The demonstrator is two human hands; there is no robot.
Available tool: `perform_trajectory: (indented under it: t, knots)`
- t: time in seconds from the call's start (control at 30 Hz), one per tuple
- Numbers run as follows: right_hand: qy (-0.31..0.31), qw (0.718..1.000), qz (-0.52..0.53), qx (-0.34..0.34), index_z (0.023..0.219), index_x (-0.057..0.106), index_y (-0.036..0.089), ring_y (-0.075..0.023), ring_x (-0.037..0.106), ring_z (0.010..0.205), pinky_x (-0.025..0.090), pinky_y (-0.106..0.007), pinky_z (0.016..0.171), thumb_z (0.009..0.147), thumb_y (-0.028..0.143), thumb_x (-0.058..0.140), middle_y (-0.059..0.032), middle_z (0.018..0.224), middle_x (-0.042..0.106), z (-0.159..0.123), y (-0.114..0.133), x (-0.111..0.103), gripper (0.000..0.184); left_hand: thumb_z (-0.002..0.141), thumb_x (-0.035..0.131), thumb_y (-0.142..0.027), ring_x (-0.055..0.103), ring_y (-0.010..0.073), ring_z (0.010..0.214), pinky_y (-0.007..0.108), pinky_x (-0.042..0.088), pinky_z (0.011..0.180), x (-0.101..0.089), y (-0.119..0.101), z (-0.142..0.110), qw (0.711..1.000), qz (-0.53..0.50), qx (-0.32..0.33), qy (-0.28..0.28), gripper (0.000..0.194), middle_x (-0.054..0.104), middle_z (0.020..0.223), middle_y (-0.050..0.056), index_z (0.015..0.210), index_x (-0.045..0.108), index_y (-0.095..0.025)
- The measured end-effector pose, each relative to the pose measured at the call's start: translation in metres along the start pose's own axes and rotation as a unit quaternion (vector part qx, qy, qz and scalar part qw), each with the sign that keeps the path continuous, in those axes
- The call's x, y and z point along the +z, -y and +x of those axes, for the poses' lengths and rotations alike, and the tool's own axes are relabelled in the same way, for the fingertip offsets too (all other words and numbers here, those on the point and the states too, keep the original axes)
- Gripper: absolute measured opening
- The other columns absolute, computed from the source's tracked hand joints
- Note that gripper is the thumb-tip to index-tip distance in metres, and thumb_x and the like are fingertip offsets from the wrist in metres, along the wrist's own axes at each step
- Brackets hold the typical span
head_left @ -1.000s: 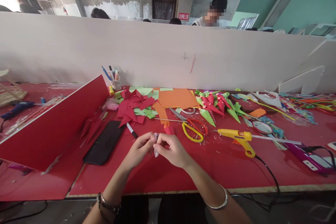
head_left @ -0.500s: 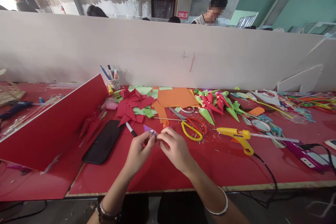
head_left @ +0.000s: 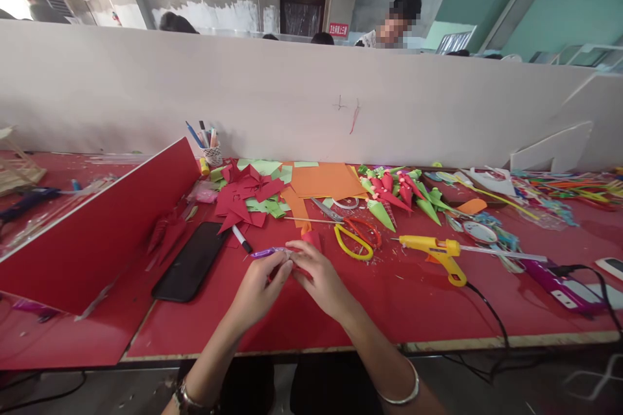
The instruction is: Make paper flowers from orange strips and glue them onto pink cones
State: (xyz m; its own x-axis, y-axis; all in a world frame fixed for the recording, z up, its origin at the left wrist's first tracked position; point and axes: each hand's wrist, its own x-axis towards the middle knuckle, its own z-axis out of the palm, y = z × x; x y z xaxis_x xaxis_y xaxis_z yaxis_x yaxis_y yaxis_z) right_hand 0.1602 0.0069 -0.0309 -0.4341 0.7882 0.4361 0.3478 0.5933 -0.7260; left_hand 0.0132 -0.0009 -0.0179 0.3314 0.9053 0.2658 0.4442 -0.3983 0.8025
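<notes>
My left hand [head_left: 257, 288] and my right hand [head_left: 318, 275] meet above the red table [head_left: 399, 311]. Together they pinch a small purple strip [head_left: 265, 252] that sticks out to the left of my left fingers. Both hands have their fingers closed on it. A small red paper roll [head_left: 311, 237] lies just beyond my right fingers. A black marker [head_left: 242, 239] lies left of the strip.
A black phone [head_left: 192, 262] lies left of my hands beside a leaning red board [head_left: 97, 233]. Yellow-and-red scissors [head_left: 355, 237], a yellow glue gun [head_left: 435, 251] with cord, red and green paper cones [head_left: 396, 194], orange sheets [head_left: 326, 180], a pen cup [head_left: 213, 154]. People sit beyond the white partition [head_left: 292, 97].
Both hands have moved slightly away from me and lower toward the table. The purple strip has turned from hanging down to pointing left.
</notes>
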Motion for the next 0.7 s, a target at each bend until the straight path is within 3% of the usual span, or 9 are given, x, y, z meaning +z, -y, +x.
perform_trajectory:
  t: [0.23, 0.5, 0.7]
  knots:
    - [0.087, 0.995, -0.025, 0.036, 0.102, 0.054, 0.02, -0.015, 0.055, 0.082, 0.045, -0.027, 0.071, 0.084, 0.016, 0.04, -0.0036, 0.089, 0.056, 0.005, 0.008, -0.008, 0.023, 0.085, 0.033, -0.027, 0.036, 0.009, 0.054, 0.019, 0.029, 0.052, 0.0, -0.002, -0.003, 0.999, 0.036, -0.012, 0.023, 0.025, 0.041, 0.059, -0.003, 0.063, 0.04, -0.016]
    - [0.151, 0.986, 0.042, 0.053, 0.098, 0.056, 0.019, -0.0157, 0.056, 0.088, 0.043, -0.027, 0.078, 0.078, 0.008, 0.042, -0.0047, 0.094, 0.06, -0.002, -0.011, 0.004, 0.027, 0.083, 0.035, -0.022, 0.042, 0.0099, 0.054, 0.02, 0.029, 0.054, 0.009, 0.003, -0.008, 0.992, 0.103, -0.023, 0.063, 0.023, 0.049, 0.058, -0.002, 0.065, 0.049, -0.016]
    - [0.138, 0.987, 0.014, 0.086, 0.09, 0.058, 0.017, -0.015, 0.056, 0.081, 0.044, -0.025, 0.072, 0.074, 0.014, 0.053, -0.0041, 0.088, 0.058, -0.007, -0.022, 0.022, 0.017, 0.085, 0.029, -0.027, 0.047, 0.0122, 0.058, 0.021, 0.036, 0.056, 0.013, 0.019, -0.012, 0.992, 0.076, -0.05, 0.084, 0.028, 0.053, 0.064, 0.0, 0.071, 0.051, -0.017]
